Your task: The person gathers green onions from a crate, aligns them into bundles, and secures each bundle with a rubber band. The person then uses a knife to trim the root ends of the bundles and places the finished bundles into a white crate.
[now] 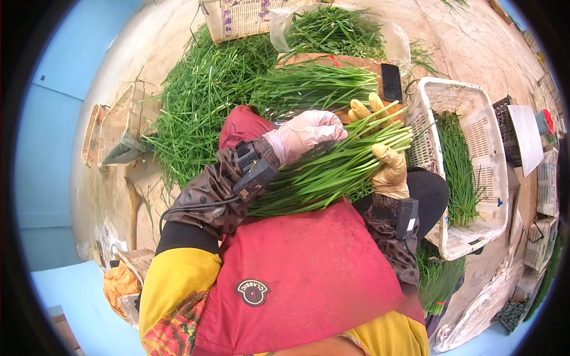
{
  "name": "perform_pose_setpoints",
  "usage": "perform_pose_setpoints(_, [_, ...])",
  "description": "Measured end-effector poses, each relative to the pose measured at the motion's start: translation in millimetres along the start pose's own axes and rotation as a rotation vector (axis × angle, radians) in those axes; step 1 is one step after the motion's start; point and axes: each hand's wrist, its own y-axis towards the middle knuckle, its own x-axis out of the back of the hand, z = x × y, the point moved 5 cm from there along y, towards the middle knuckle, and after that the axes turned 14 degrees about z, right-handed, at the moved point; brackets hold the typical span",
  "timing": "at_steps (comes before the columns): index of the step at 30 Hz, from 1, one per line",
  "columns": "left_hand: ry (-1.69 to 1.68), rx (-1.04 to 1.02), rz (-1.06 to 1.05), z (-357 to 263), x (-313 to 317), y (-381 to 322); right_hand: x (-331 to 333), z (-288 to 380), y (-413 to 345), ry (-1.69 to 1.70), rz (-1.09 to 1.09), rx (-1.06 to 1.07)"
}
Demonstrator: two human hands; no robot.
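Note:
A bunch of long green garlic chives (pixel 329 171) lies across my lap, over a red apron (pixel 303 262). My right hand (pixel 389 173), in a yellowish glove, grips it near the pale stem ends. Its thumb is on the near side, and its fingers show beyond the stems. My left hand (pixel 307 133), in a pale pink glove, rests with curled fingers against the bunch's far side. Whether strands are pinched in those fingers is hidden. Just beyond, more chives (pixel 318 84) lie on a brown board (pixel 356 61) with a black phone (pixel 391 82).
A large loose heap of chives (pixel 200 102) spreads ahead on the left. To the right stands a white plastic crate (pixel 490 178) holding chives (pixel 456 169). A tied bunch (pixel 438 280) sits below it. Another crate (pixel 240 20) and a plastic bag of greens (pixel 334 29) are at the back.

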Motion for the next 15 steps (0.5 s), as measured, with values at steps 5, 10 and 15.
perform_pose_setpoints(5, [0.025,-0.065,0.049,-1.2,-1.8,2.0,-1.4,0.4,1.4,0.013,-0.002,-0.010])
perform_pose_setpoints(10, [0.212,-0.033,0.056,-0.3,2.8,9.8,3.6,-0.6,1.1,0.012,-0.010,-0.010])
perform_pose_setpoints(15, [0.260,-0.104,-0.070,9.0,3.6,13.7,14.8,-5.4,-1.9,0.097,-0.008,-0.011])
